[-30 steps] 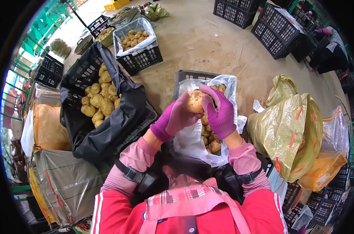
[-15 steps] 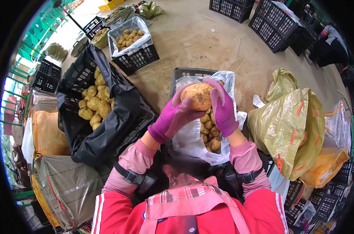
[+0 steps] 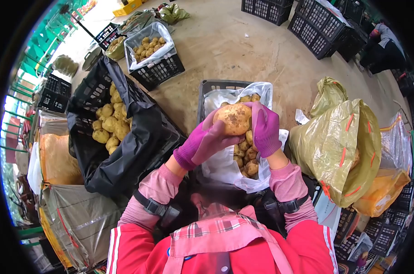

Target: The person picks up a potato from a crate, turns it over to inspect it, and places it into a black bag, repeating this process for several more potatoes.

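A large potato (image 3: 233, 119) with brown dirt marks is held between my two gloved hands. My left hand (image 3: 206, 139), in a pink and purple glove, grips its left and lower side. Against the right side of the potato press the fingers of my right hand (image 3: 264, 128). Beneath them stands a crate (image 3: 207, 86) lined with a white sheet, with smaller potatoes (image 3: 250, 160) in it. To the left, a black-lined crate (image 3: 120, 171) contains several yellowish potatoes (image 3: 110, 123).
A yellow-green sack (image 3: 328, 146) stands at the right, near an orange bag (image 3: 382, 194). Another white-lined crate (image 3: 157, 71) of potatoes is at the upper left. Black crates (image 3: 319, 32) and a person (image 3: 385, 50) are at the upper right. Grey-covered bags (image 3: 79, 219) lie lower left.
The potato has come down slightly and turned in my hands. My right hand has shifted lower and its fingers are more bent. The potatoes at the crate's far end now show more.
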Tool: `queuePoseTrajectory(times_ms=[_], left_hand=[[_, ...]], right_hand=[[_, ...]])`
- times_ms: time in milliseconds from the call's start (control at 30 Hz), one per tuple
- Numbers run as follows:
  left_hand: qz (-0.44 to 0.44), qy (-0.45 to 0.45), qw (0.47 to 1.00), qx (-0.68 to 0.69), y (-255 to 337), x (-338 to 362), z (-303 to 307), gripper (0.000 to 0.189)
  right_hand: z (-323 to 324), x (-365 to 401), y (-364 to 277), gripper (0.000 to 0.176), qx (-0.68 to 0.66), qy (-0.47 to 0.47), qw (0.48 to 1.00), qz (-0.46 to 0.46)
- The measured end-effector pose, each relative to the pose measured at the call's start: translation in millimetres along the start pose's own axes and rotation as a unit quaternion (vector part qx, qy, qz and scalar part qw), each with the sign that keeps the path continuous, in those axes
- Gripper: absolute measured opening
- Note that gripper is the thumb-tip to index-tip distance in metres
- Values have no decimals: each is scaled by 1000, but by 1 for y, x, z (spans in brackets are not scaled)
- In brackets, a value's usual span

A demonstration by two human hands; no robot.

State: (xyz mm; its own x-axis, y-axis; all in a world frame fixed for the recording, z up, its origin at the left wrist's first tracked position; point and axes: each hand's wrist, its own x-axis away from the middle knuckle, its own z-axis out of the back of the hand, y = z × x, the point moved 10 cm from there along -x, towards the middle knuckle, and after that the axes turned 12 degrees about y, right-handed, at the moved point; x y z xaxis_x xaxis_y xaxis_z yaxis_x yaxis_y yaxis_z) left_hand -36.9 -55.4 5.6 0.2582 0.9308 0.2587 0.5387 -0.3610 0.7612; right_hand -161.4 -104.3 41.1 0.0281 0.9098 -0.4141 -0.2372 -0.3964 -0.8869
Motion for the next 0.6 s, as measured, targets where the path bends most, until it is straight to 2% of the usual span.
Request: queuePoseTrajectory(times_ms=[67, 133, 167, 200, 267, 300, 333, 400, 433, 533, 567, 600], left_hand=[[-26, 8, 1000, 2, 1, -3, 8, 58], [-13, -19, 999, 49, -7, -11, 18, 58], [-6, 8, 999, 40, -17, -13, 26, 57], [3, -12, 997, 83, -17, -14, 24, 54], [21, 34, 998, 53, -18, -13, 33, 54], [31, -30, 994, 101, -21, -15, 38, 56], [12, 43, 996, 76, -20, -12, 40, 56], [11, -12, 998, 67, -20, -11, 30, 55], [20, -16, 998, 52, -25, -13, 25, 56], [10, 1, 1000, 25, -27, -14, 21, 57], [11, -21, 1000, 21, -29, -16, 19, 57], [6, -35, 999, 15, -26, -15, 20, 57]], right_hand=[[-9, -5, 11, 37, -103, -16, 992, -72], [-27, 6, 18, 40, -168, -4, 984, -65], [-29, 8, 14, 40, -164, -4, 985, -57], [-29, 8, 11, 40, -156, 5, 986, -50], [-30, 11, 18, 38, -156, 62, 985, -45], [-29, 12, 21, 40, -137, 61, 985, -87], [-30, 15, 23, 41, -124, 56, 982, -130], [-28, 21, 30, 41, -95, 90, 982, -140], [-24, 22, 29, 37, -102, 120, 981, -112], [-17, 21, 46, 36, -75, 138, 979, -133], [-10, 18, 39, 34, -15, 154, 985, -69], [-12, 18, 52, 31, -43, 167, 984, -49]])
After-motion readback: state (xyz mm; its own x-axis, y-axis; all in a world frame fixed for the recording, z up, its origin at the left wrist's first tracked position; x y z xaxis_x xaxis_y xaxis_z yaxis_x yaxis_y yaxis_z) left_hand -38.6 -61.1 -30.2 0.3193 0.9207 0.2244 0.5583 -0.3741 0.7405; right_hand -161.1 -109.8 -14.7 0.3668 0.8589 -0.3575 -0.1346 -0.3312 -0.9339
